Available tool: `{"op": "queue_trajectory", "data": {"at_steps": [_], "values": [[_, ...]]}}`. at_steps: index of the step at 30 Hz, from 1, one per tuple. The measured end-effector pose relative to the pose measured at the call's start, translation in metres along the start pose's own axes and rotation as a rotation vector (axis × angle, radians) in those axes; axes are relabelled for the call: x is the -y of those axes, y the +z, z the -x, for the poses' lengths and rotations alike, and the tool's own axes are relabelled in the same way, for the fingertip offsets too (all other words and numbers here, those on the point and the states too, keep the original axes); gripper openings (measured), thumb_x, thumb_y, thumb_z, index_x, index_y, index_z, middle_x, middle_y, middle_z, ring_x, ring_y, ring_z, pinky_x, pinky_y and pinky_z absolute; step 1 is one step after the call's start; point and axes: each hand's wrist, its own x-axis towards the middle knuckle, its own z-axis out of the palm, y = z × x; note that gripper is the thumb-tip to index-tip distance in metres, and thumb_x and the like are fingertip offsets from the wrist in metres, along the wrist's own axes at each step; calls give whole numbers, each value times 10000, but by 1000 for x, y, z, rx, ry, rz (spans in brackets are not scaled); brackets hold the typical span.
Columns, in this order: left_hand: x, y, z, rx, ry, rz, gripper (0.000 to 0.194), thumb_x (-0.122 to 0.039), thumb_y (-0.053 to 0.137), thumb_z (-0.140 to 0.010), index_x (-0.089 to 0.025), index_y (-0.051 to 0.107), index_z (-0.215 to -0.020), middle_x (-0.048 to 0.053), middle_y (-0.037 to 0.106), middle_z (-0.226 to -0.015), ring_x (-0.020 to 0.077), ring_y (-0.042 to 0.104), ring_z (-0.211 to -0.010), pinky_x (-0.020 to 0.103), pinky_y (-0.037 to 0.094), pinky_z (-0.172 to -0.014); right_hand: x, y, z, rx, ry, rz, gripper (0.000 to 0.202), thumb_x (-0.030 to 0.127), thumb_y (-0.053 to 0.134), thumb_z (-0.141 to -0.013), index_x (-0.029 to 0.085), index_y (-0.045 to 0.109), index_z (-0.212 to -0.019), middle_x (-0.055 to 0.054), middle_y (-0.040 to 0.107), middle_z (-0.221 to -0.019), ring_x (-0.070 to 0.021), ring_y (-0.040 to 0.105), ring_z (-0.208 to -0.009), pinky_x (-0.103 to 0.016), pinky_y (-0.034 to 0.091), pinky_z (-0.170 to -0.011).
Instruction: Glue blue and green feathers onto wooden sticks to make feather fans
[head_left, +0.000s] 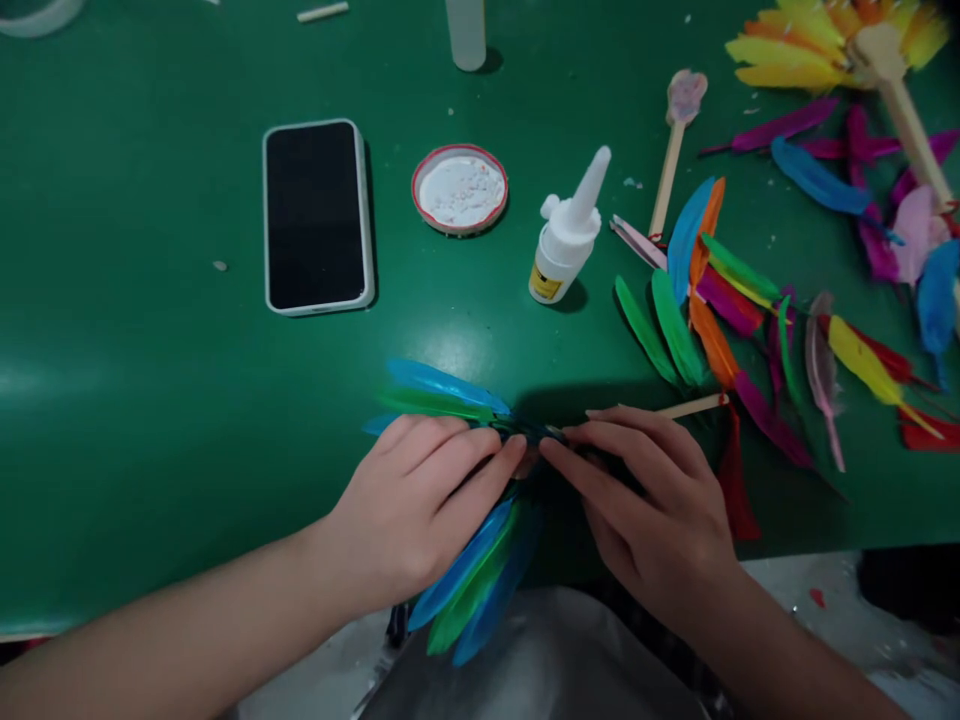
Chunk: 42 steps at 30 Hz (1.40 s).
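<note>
A feather fan (pixel 474 580) with blue and green feathers is held low over the table's front edge. My left hand (pixel 420 500) is closed over its upper left side, fingertips pressed near the middle where the quills meet. From the other side my right hand (pixel 652 500) grips the fan's centre, its index fingertip almost meeting my left fingers. Past my right hand sticks out the fan's wooden handle (pixel 694 406), with a red tassel (pixel 738 480) hanging from its end. My fingers hide most of the fan's middle.
A white glue bottle (pixel 566 240), a red-rimmed lid (pixel 460 190) and a phone (pixel 315 215) sit on the green table. Loose coloured feathers (pixel 716 340) and pink-tipped tweezers (pixel 637 240) lie at right, beside a bare wooden stick (pixel 670 170) and a yellow-orange fan (pixel 795 50).
</note>
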Motion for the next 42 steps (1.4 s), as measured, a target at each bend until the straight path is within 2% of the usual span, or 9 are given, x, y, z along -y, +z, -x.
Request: {"op": "queue_trajectory", "data": {"at_steps": [11,19,25,28,30,34,35,38,42], "values": [[-1,0,-1,32,-2,2,292,-184,493,-830,-173,548,-1116,65,634,-983,200,563,-873,335,440,-697,-1,0,2,9,-5,4,306,122,502,-784,239,633,-1034,-55,638,-971,-221,533,-959,-416,466,-828],[0,0,-5,22,11,-5,270,-157,461,-840,-143,552,-1094,79,633,-948,198,552,-847,329,421,-669,-1,1,-1,-22,-17,25,282,102,510,-777,223,657,-986,-57,648,-927,-208,549,-924,-383,469,-803],[-1,2,-5,-25,37,-49,251,-164,473,-830,-154,575,-1059,74,640,-907,190,543,-823,321,409,-654,0,1,-2,-20,-24,29,284,106,479,-795,231,657,-979,-63,634,-915,-195,547,-915,-370,465,-793],[-1,0,-2,-106,61,-36,276,-157,496,-809,-175,571,-1074,63,637,-904,179,545,-815,314,420,-660,-1,3,0,-38,-40,29,288,101,482,-790,231,650,-984,-63,624,-917,-194,538,-921,-367,461,-804],[4,-4,0,-214,-22,3,288,-140,488,-800,-208,578,-1066,54,619,-919,167,548,-817,317,437,-687,-2,4,1,-61,-55,34,281,102,487,-788,233,643,-983,-60,620,-917,-194,535,-930,-369,458,-816],[27,-14,3,-473,-437,-34,290,-123,448,-812,-240,606,-1026,48,582,-947,159,547,-858,309,451,-726,-2,6,1,-69,-85,72,269,103,490,-788,221,628,-986,-60,617,-919,-192,542,-922,-374,454,-828],[34,-16,3,-481,-500,-30,276,-139,441,-822,-233,609,-1020,40,591,-912,151,550,-841,299,452,-728,-2,6,1,-70,-98,86,265,101,491,-785,211,628,-983,-64,616,-917,-196,544,-919,-378,453,-827],[48,-18,2,-341,-640,79,267,-207,428,-843,-218,598,-1048,10,623,-813,128,558,-747,270,458,-698,-2,7,1,-89,-135,119,264,99,487,-780,178,622,-992,-90,610,-934,-214,541,-927,-396,454,-818],[49,-18,-1,-227,-801,257,312,-314,414,-862,-220,561,-1120,-10,626,-693,110,562,-612,239,460,-610,-2,7,2,-73,-165,115,322,86,457,-781,166,594,-1062,-112,599,-989,-221,532,-945,-398,455,-798]]}}
